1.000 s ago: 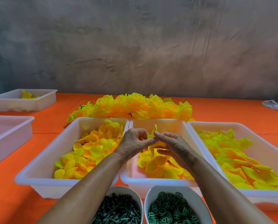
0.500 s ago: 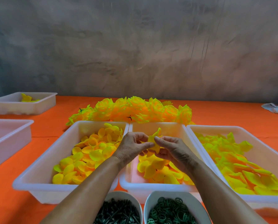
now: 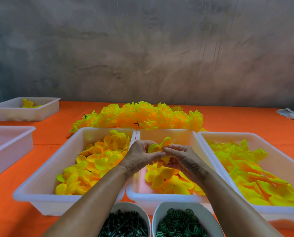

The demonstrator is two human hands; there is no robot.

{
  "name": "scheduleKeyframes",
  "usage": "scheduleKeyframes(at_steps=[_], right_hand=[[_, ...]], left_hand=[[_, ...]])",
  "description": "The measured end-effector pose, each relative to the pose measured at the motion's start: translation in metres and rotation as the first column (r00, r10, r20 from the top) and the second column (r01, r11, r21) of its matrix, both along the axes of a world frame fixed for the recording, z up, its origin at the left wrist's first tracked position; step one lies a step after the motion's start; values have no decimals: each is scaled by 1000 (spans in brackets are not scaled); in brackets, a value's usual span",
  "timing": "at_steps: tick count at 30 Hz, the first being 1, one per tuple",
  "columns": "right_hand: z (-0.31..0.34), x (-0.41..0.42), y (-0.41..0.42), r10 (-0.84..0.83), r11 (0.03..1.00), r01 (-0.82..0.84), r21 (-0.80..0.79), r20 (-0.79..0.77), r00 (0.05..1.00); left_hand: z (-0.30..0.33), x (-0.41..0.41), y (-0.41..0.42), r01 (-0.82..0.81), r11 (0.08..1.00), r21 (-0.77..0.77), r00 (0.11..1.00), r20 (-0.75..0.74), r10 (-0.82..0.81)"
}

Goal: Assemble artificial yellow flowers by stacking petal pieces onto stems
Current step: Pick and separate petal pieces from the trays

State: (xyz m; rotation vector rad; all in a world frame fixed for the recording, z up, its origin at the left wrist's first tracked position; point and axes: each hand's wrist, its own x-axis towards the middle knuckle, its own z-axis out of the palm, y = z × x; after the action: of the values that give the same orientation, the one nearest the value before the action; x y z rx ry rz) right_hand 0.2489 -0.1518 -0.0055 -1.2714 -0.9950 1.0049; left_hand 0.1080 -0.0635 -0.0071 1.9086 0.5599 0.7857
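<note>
Pinching yellow petal piece [image 3: 157,147]: left hand [image 3: 139,157], right hand [image 3: 182,157], fingers curled.

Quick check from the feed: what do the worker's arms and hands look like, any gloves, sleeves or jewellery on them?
Both are bare. The left hand and right hand wear no gloves, and no rings, watch or bracelet show. Both forearms are uncovered down to the frame's bottom edge; no sleeve is in view.

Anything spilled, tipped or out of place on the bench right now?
Nothing stands out. The three petal trays sit level with their petals inside, the finished flowers lie heaped behind them, and the two bowls of green parts are upright. Both hands, left and right, hold one petal piece over the middle tray.
</note>
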Motion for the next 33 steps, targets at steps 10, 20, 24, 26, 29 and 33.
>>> scheduleKeyframes(at_steps=[10,20,24,26,29,33], right_hand=[[-3,-3,4,-97,992,102,-72,65,993],[0,-6,1,-164,986,168,-23,116,980],[1,-4,1,-234,969,244,-37,179,956],[0,-3,1,-255,961,271,-49,209,944],[0,-4,2,-243,964,260,-45,236,941],[0,-6,0,-210,974,222,-37,210,955]], left_hand=[[-1,-1,5,-66,992,-103,997,35,70],[0,0,5,-63,990,-123,995,73,72],[0,1,6,-115,982,-148,985,109,132],[0,2,5,-127,981,-149,983,114,145],[0,2,4,-133,985,-114,986,89,144],[0,0,3,-113,986,-120,986,111,126]])
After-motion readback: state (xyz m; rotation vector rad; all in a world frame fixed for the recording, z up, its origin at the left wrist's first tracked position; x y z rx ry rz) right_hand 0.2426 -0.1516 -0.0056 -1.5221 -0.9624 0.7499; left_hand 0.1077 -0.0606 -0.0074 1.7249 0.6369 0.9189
